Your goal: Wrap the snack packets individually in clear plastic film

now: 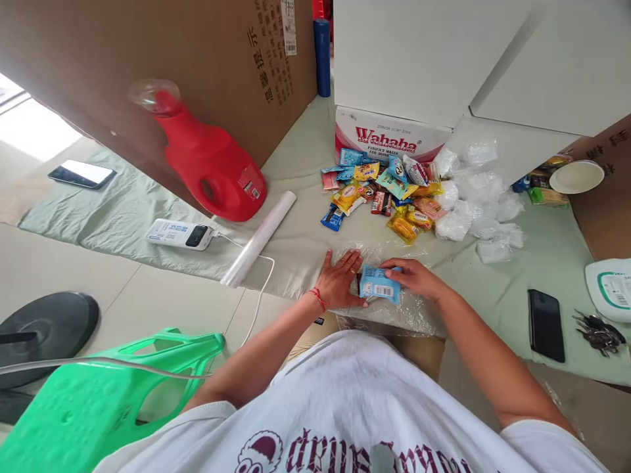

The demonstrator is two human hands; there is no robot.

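Note:
My left hand (340, 281) lies flat with its fingers spread on a sheet of clear plastic film (418, 314) near the cloth's front edge. Thumb and fingers of my right hand (418, 277) close on the right side of a light blue snack packet (378, 289), its barcode facing up. The packet is over the film, just right of my left hand. A dark edge of something shows between that hand and the packet, too little to name. Beyond my hands is a pile of colourful snack packets (351, 194), with several film-wrapped bundles (488, 187) to its right.
A film roll (259, 238), a white power bank (172, 234) with a cable and a red jug (217, 171) are on the left. A Wahaha carton (389, 135) stands behind the pile. At right lie a black phone (546, 325) and keys (600, 334). A green stool (93, 401) stands lower left.

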